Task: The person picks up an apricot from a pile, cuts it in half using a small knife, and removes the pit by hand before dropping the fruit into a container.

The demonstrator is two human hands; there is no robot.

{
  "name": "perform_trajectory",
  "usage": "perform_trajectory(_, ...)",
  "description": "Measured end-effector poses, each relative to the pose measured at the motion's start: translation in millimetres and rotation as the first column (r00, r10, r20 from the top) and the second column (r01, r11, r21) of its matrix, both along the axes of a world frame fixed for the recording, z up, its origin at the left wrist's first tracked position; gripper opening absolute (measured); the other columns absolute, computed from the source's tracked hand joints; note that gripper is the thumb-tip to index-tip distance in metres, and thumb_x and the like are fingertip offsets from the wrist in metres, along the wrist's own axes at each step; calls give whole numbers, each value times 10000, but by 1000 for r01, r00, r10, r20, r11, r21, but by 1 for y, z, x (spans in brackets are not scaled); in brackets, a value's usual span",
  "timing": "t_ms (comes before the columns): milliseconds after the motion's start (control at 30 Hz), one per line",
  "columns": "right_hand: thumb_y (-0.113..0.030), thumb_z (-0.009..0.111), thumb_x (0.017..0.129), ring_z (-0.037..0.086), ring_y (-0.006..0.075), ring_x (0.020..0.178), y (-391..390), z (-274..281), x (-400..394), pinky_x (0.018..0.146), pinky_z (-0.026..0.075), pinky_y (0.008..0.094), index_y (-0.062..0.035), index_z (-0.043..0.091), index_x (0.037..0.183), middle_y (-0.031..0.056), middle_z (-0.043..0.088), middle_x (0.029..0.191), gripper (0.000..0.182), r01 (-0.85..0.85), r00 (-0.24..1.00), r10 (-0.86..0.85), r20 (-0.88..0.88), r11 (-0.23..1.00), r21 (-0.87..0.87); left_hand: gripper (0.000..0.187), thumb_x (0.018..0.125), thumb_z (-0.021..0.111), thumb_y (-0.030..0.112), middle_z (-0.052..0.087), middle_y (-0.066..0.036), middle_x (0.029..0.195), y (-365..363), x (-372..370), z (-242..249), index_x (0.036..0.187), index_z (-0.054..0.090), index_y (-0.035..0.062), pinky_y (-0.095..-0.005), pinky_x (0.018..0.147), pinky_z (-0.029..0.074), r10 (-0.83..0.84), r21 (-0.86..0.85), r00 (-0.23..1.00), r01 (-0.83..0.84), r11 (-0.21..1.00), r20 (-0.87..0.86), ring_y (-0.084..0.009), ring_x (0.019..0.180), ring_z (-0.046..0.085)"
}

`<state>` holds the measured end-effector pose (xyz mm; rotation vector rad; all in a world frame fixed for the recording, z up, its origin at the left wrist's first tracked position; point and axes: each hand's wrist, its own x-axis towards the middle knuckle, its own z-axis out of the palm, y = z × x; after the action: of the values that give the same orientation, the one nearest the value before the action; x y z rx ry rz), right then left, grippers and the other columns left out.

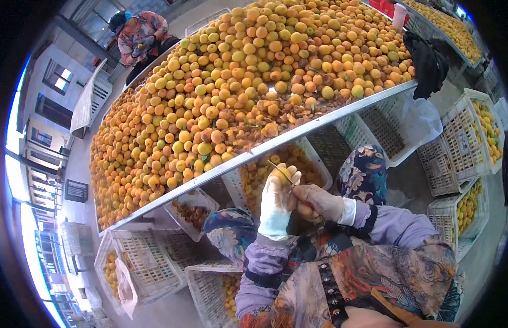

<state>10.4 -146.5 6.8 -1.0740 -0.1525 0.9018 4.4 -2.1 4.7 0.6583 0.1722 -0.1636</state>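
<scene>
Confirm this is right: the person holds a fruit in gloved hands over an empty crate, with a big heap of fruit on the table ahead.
Wrong on one point: the head view shows the crate under the hands is not empty; it holds fruit. The left hand and right hand do hold a fruit, with the heap ahead.

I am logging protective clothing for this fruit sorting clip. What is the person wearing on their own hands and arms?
The left hand wears a whitish glove with a pale blue cuff. The right hand wears a soiled, brownish glove with a white cuff. Both arms are in lavender sleeves with dark bands, under a multicoloured patterned garment.
</scene>
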Motion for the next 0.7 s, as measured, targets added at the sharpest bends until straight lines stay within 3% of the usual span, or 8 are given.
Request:
perform_trajectory(133, -488, 345, 965, 307, 69, 352, -12, -1, 4, 317, 249, 225, -54, 576, 918, -36, 375, 489, 494, -50, 993, 53, -104, 998, 28, 462, 942, 518, 271, 536, -158, 1221, 8, -3, 3, 1306, 400, 12, -360, 971, 414, -78, 88, 997, 76, 993, 24, -254, 1111, 540)
perform_trajectory(233, -520, 348, 953, 307, 66, 345, -21, 31, 13, 307, 254, 229, -38, 572, 890, -32, 372, 482, 535, -205, 971, 191, -143, 975, -90, 442, 933, 514, 230, 560, -143, 1195, 20, 3, -6, 1292, 414, -6, -297, 943, 411, -168, 472, 974, 78, 878, 153, -194, 1081, 537)
perform_trajectory(400, -502, 355, 957, 333, 73, 341, -10, 11, 1, 306, 275, 234, -44, 571, 888, -27, 385, 481, 511, -112, 990, 113, -90, 994, 15, 424, 943, 512, 311, 601, -113, 1139, 4, -2, 14, 1236, 474, 7, -255, 813, 438, -82, 460, 981, -7, 888, 173, -139, 932, 551)
perform_trajectory(467, -497, 349, 961, 335, 81, 332, 1, -1, -7, 310, 286, 234, -43, 563, 872, -21, 394, 473, 510, 60, 998, -59, 8, 994, -86, 476, 951, 468, 401, 585, -106, 1153, -3, -2, -2, 1237, 481, 20, -293, 857, 440, -87, 100, 996, 86, 991, 6, -177, 965, 560)
perform_trajectory(533, -499, 345, 962, 335, 88, 325, -2, -2, -8, 314, 293, 235, -37, 559, 863, -16, 392, 462, 518, 49, 999, -49, 4, 990, -134, 437, 968, 435, 381, 584, -107, 1161, 4, -7, -9, 1223, 495, 31, -303, 868, 437, -118, 79, 993, 120, 990, -28, -180, 973, 560)
perform_trajectory(600, -506, 339, 962, 337, 91, 324, -8, 2, -6, 314, 294, 240, -35, 563, 868, -16, 380, 452, 530, -39, 987, 38, -157, 999, -2, 384, 957, 476, 328, 610, -75, 1122, 7, -6, -3, 1211, 497, 41, -235, 762, 442, -124, 301, 992, 110, 947, 29, -106, 891, 542)
perform_trajectory(633, -515, 335, 959, 338, 91, 322, -11, 7, -2, 309, 290, 247, -36, 569, 865, -18, 369, 439, 542, -59, 977, 64, -205, 998, 30, 376, 957, 474, 289, 606, -83, 1117, 8, -4, 2, 1225, 485, 27, -247, 805, 444, -118, 428, 991, 83, 900, 55, -121, 925, 549)
perform_trajectory(700, -519, 331, 959, 332, 92, 321, -15, 23, 4, 309, 283, 246, -33, 565, 872, -19, 364, 438, 547, -88, 980, 80, -184, 996, -32, 375, 956, 474, 276, 603, -90, 1119, 8, -1, 4, 1230, 480, 19, -255, 831, 438, -114, 509, 987, 41, 860, 114, -130, 946, 549)
